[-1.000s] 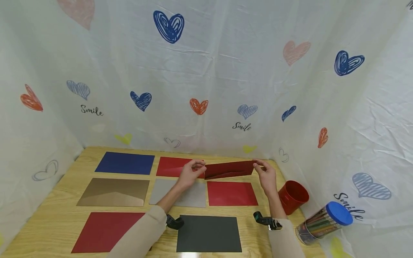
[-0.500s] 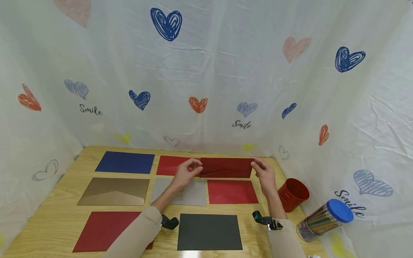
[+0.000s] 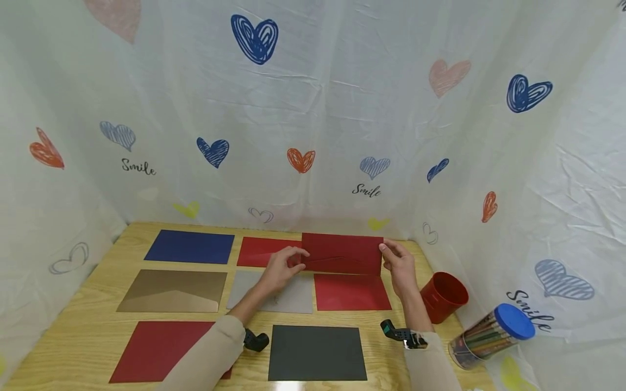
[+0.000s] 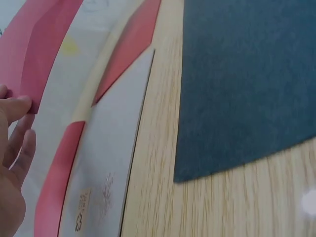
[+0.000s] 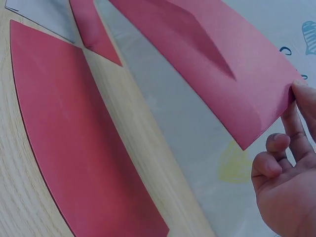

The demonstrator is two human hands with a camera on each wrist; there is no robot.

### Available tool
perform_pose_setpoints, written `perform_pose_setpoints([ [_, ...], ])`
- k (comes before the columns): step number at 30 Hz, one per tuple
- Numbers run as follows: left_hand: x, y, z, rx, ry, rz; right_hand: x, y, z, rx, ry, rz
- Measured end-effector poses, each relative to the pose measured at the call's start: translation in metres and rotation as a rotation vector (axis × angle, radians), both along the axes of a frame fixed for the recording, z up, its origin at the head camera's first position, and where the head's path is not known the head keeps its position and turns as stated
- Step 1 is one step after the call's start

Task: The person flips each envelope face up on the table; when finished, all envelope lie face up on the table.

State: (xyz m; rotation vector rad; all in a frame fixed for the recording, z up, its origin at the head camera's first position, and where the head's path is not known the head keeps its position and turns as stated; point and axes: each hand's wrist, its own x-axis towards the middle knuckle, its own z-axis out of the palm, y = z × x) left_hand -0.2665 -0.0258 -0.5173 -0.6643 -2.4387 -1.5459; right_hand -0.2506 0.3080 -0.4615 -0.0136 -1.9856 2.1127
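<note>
Both hands hold up a dark red envelope (image 3: pixel 342 252) by its short ends, over the back right of the table. At its left end my left hand (image 3: pixel 281 269) pinches the edge between thumb and fingers; the left wrist view shows the thumb on the paper (image 4: pixel 39 54). The right hand (image 3: pixel 401 266) pinches the opposite end, its lower fingers curled beneath, as the right wrist view shows. A flap edge crosses the side facing me. Below it lies a bright red envelope (image 3: pixel 352 293); another red envelope (image 3: pixel 259 251), partly covered, lies behind my left hand.
On the wooden table (image 3: pixel 73 320) lie a blue envelope (image 3: pixel 189 247), a gold one (image 3: pixel 173 291), a grey one (image 3: pixel 293 298), a dark red one (image 3: pixel 156 350) and a dark green-grey one (image 3: pixel 317 353). At right stand a red cup (image 3: pixel 442 298) and a blue-lidded pencil jar (image 3: pixel 484 342).
The held dark red envelope has tilted up, so more of its face shows, and its left end has shifted slightly left. Both hands keep their pinch; the table items stay put.
</note>
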Motion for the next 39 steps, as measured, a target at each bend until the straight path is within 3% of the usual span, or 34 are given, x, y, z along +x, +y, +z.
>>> perform_pose_setpoints([
  [6, 0.001, 0.004, -0.002, 0.061, -0.026, -0.003, 0.001, 0.002, -0.005, 0.054, -0.006, -0.051],
  [13, 0.003, 0.012, -0.004, 0.124, -0.085, 0.033, 0.005, 0.010, -0.015, 0.296, 0.003, -0.056],
  [17, 0.004, 0.016, -0.003, 0.125, -0.108, 0.063, 0.009, 0.015, -0.015, 0.451, 0.016, -0.005],
  [21, 0.002, 0.017, -0.002, 0.086, -0.101, 0.087, 0.008, 0.020, -0.016, 0.570, -0.028, 0.091],
  [26, -0.001, 0.022, -0.002, -0.066, -0.025, 0.150, 0.005, 0.026, -0.025, 0.624, -0.062, 0.144],
  [32, -0.005, 0.032, -0.002, -0.368, 0.106, 0.224, -0.002, 0.028, -0.035, 0.700, -0.027, 0.054],
  [39, -0.016, 0.045, -0.007, -0.505, 0.086, 0.236, -0.009, 0.027, -0.043, 0.751, -0.082, -0.006],
])
